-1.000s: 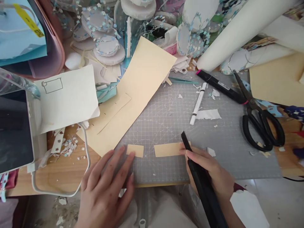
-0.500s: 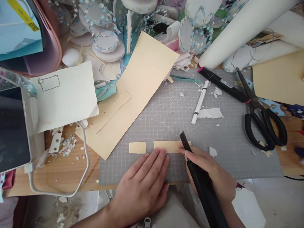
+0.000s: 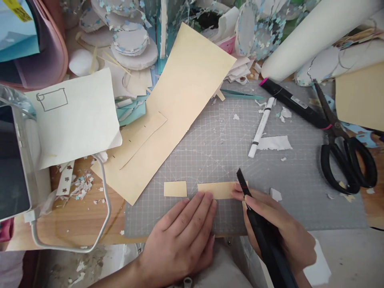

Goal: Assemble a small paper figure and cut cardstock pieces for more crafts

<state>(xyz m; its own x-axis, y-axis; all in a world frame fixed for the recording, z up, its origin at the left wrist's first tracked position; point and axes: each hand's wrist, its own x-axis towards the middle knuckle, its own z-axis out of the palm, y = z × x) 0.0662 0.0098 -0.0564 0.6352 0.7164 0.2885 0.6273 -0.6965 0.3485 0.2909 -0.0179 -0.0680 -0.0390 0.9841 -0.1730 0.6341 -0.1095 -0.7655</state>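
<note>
My right hand (image 3: 276,228) grips a black craft knife (image 3: 258,228), its tip at the right end of a tan paper strip (image 3: 217,189) on the grey cutting mat (image 3: 216,148). The left hand (image 3: 183,236) lies flat, fingers stretched out, fingertips pressing the strip's left lower edge. A small tan cut-off piece (image 3: 175,189) lies just left of the strip, apart from it. A large tan sheet (image 3: 177,108) slants across the mat's upper left.
Black scissors (image 3: 345,152), a black marker (image 3: 294,103) and a white pen (image 3: 261,128) lie on the mat's right side. White paper with a drawn box (image 3: 72,116) and a tablet with cable (image 3: 13,160) sit left. Paper scraps and craft pieces crowd the back.
My left hand moved right from beside the small piece onto the strip, then held there. The right hand and knife stayed at the strip's right end. The view shifted slightly.
</note>
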